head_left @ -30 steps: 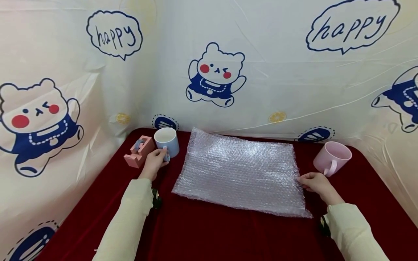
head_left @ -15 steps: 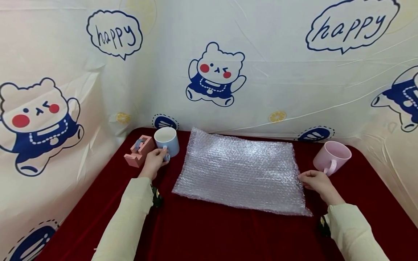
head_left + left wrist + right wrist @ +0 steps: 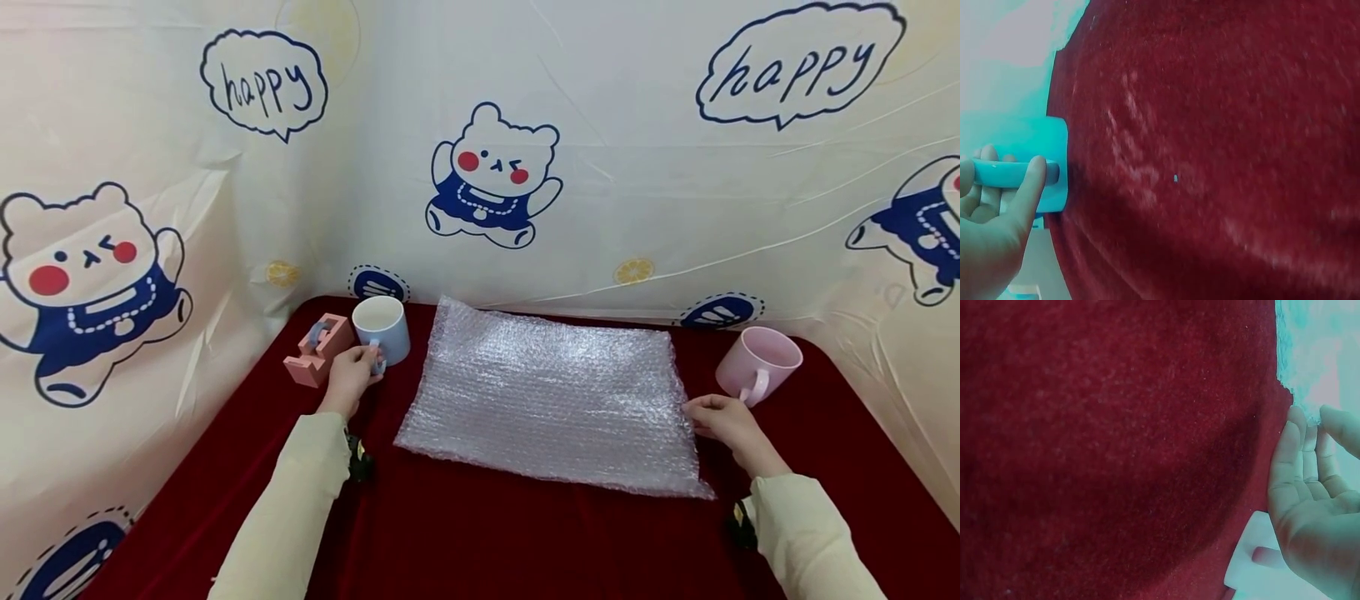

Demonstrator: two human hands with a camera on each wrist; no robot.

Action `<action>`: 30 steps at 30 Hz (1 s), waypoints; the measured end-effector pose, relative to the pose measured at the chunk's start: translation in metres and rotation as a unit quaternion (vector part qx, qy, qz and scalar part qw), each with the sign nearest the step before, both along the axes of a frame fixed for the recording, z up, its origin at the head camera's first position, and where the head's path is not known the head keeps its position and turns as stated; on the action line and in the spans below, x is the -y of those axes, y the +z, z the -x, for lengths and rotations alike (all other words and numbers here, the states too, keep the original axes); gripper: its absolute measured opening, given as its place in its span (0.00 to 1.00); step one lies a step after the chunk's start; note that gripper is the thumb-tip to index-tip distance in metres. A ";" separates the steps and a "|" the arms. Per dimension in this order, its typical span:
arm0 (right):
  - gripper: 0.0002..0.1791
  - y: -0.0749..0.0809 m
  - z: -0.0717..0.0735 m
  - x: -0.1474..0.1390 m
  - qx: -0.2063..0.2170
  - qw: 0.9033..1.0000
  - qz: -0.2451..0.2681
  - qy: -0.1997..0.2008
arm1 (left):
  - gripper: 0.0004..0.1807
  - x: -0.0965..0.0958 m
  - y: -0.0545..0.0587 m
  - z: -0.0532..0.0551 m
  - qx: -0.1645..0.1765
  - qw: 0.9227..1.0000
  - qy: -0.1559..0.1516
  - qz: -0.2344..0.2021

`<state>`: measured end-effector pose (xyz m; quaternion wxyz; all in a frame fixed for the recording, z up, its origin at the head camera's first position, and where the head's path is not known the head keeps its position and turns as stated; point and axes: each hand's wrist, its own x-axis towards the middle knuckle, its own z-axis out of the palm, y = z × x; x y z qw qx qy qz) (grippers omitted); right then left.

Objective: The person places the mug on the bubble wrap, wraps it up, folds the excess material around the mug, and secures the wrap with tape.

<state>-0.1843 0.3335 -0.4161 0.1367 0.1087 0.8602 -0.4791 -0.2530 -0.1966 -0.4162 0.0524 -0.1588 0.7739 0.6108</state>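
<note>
On the left side of the table, my left hand (image 3: 351, 379) grips the handle of a light blue mug (image 3: 394, 335), which stands upright. The left wrist view shows the mug's handle (image 3: 1007, 175) with fingers and thumb around it. A sheet of clear bubble wrap (image 3: 551, 392) lies flat across the middle. At its right edge, my right hand (image 3: 731, 423) pinches the wrap between thumb and fingers. In the right wrist view the wrap's edge (image 3: 1300, 362) runs up to the fingertips. Just beyond the right hand sits a pink mug (image 3: 753, 358), its handle facing that hand.
A pink tape dispenser (image 3: 324, 354) with a roll of tape stands left of the blue mug, close to my left hand. Dark red cloth (image 3: 525, 542) covers the table. A white printed curtain (image 3: 637, 183) hangs behind and along both sides.
</note>
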 end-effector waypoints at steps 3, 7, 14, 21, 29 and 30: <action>0.21 -0.002 0.000 0.001 -0.002 1.000 -0.003 -0.001 | 0.26 0.004 0.001 -0.002 0.001 1.000 -0.006 -0.002; 0.20 -0.003 0.000 0.002 -0.008 1.000 -0.008 -0.005 | 0.27 0.007 0.007 -0.004 0.008 0.999 -0.009 -0.031; 0.21 -0.004 -0.002 0.003 -0.015 1.000 -0.013 -0.004 | 0.28 0.010 0.024 -0.008 0.007 0.998 -0.015 -0.057; 0.21 -0.005 -0.002 0.002 -0.017 1.000 -0.013 -0.002 | 0.28 0.005 0.040 -0.010 -0.014 0.995 -0.026 -0.091; 0.20 -0.007 -0.001 0.002 -0.020 1.000 -0.006 -0.002 | 0.27 -0.009 0.057 -0.016 -0.041 0.993 -0.069 -0.082; 0.20 -0.008 -0.001 0.001 -0.019 1.000 -0.005 -0.002 | 0.27 -0.012 0.059 -0.017 -0.044 0.993 -0.075 -0.077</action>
